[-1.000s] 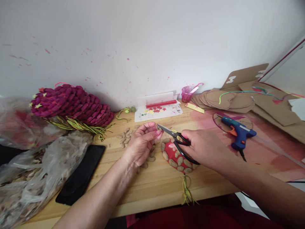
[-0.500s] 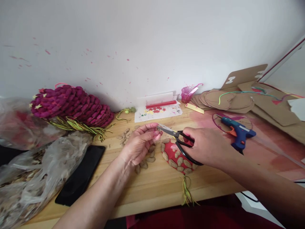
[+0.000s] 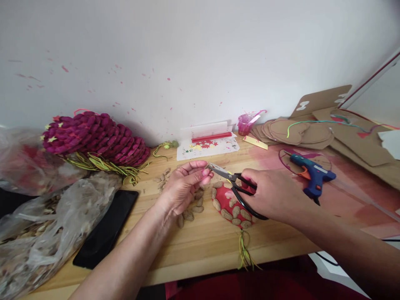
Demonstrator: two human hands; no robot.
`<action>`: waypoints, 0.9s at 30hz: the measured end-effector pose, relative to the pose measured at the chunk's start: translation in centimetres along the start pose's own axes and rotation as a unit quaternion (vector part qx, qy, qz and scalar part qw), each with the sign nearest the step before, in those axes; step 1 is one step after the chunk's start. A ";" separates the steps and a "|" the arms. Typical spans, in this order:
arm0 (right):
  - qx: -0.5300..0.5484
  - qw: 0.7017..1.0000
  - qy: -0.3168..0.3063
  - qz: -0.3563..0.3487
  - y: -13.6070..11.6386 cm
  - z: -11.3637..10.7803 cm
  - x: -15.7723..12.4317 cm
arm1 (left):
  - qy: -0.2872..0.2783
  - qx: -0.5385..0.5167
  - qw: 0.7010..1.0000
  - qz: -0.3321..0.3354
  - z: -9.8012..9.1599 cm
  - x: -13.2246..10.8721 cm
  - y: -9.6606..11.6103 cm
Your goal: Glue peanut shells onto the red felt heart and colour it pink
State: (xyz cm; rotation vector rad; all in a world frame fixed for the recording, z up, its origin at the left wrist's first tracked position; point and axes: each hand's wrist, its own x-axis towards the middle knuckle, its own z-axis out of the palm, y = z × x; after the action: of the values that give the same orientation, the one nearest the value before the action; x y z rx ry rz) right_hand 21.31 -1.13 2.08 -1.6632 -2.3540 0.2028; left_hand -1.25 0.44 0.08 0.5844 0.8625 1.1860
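Observation:
My right hand (image 3: 265,193) grips black-handled scissors (image 3: 231,177), their blades pointing left. At the blade tips, my left hand (image 3: 187,183) pinches a small brown piece that looks like a peanut (image 3: 208,166), mostly covered by the fingers. Below the scissors lies a red disc (image 3: 222,202) with peanuts set around its surface; a yellow-green string tassel (image 3: 243,250) hangs from it over the table's front edge. My right hand and the scissors cover part of the disc. Loose peanuts (image 3: 189,214) lie under and beside my left hand.
At left are a stack of magenta peanut discs (image 3: 100,135), a plastic bag of peanuts (image 3: 62,221) and a black phone-like slab (image 3: 106,229). Paper with small stars (image 3: 206,148) and a pink cup (image 3: 245,124) stand behind. Rightward are a blue glue gun (image 3: 314,173) and cardboard shapes (image 3: 286,131).
The scissors and both hands have shifted very slightly; the blades look closer together at the tip beside my left fingertips. Everything else lies as before.

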 end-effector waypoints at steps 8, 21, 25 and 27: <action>-0.011 1.000 0.007 -0.008 0.1 -0.2 0.2 | -0.004 0.007 1.000 -0.013 0.0 -0.2 0.2; -0.030 0.999 0.018 -0.011 -0.2 -0.2 0.1 | -0.003 0.003 1.000 -0.011 0.2 -0.3 -0.1; -0.047 0.998 0.040 -0.017 -0.4 -0.2 0.0 | -0.002 -0.002 1.000 -0.014 0.5 -0.5 -0.2; -0.050 0.997 0.046 -0.021 -0.4 -0.2 0.0 | -0.007 -0.005 1.000 -0.017 0.6 -0.6 -0.2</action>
State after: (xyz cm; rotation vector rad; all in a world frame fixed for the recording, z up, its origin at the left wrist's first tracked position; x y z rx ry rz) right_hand 20.98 -1.26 2.37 -1.6275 -2.3640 0.0004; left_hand -0.72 -0.14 0.38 0.5676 0.8522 1.1542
